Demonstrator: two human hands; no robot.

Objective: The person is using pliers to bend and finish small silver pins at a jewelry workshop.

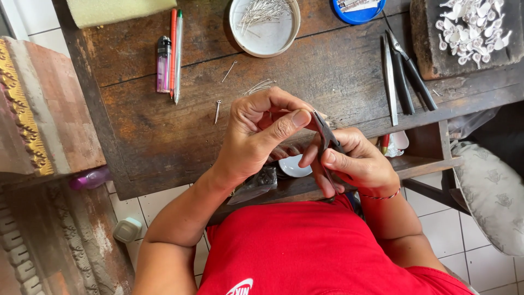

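My right hand grips a small pair of dark pliers, jaws pointing up and left. My left hand is curled just left of the jaws, thumb and fingers pinched together at the plier tips; whatever it pinches is too small to see. Both hands hover over the near edge of a worn wooden workbench. A few loose silver pins lie on the bench just beyond my left hand.
A round white dish of silver pins stands at the back. Left of it lie a purple lighter and two pens. More pliers lie at right, beside a dark block with white pieces. A blue lid sits at the far edge.
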